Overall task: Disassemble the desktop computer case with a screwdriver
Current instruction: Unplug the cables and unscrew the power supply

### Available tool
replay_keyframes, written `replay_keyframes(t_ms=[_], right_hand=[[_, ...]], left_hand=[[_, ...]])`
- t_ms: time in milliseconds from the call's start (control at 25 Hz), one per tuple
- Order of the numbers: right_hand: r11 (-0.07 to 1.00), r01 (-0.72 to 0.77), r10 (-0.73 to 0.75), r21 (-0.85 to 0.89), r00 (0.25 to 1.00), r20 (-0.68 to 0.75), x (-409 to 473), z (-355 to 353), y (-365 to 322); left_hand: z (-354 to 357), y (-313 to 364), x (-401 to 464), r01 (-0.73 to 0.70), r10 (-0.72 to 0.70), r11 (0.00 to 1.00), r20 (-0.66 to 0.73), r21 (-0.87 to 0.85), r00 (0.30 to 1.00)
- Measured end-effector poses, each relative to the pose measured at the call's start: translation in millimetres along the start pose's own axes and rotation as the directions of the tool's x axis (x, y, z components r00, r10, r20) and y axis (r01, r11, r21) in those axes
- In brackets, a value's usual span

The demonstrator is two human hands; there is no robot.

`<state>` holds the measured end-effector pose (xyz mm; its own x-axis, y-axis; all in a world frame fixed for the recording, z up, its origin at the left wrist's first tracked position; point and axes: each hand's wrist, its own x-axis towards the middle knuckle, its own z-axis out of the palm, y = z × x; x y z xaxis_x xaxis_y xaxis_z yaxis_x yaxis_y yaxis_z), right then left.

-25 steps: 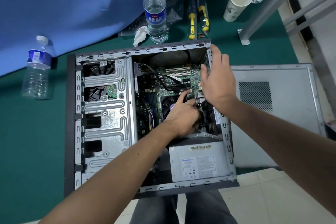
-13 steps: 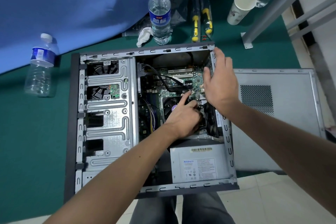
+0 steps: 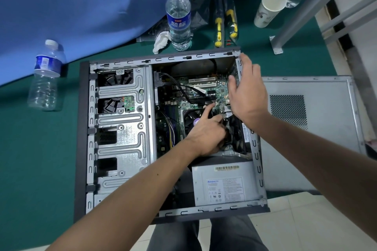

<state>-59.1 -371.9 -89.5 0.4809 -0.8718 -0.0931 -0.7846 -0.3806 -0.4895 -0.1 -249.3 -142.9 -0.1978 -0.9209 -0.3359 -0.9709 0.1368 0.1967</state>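
Observation:
The open desktop case [image 3: 120, 134] lies on its side on green matting, motherboard [image 3: 195, 91] and grey power supply [image 3: 222, 185] exposed. My left hand [image 3: 206, 130] reaches in over the CPU cooler [image 3: 191, 118]; one digit points onto the board while the other fingers curl around a black fan [image 3: 236, 134] at the rear wall. My right hand [image 3: 246, 93] rests on the case's rear wall with fingers fairly straight and the thumb inside. Two yellow-and-black screwdrivers [image 3: 219, 28] lie behind the case, held by neither hand.
The removed side panel [image 3: 318, 134] lies right of the case. Behind the case stand a water bottle [image 3: 179, 16], a crumpled tissue [image 3: 161, 40], a paper cup [image 3: 268, 8] and a metal frame leg [image 3: 295, 18]. Another bottle [image 3: 46, 75] stands at left beside blue cloth [image 3: 81, 6].
The view shifted slightly. My right hand slid a little down along the rear wall. My left hand stays at the fan.

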Motion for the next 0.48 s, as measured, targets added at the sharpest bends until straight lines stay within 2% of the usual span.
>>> replay_keyframes(t_ms=[320,480], right_hand=[[1.000,0.000,0.000,-0.003,1.000,0.004,-1.0,0.2,0.5],[1.000,0.003,-0.003,-0.018,1.000,0.007,0.1,0.3,0.2]], left_hand=[[1.9,1.7,-3.8,-0.023,0.023,0.998,-0.006,0.057,1.000],[-2.3,-1.0,-3.7,-0.088,0.086,0.992,0.024,0.086,0.996]])
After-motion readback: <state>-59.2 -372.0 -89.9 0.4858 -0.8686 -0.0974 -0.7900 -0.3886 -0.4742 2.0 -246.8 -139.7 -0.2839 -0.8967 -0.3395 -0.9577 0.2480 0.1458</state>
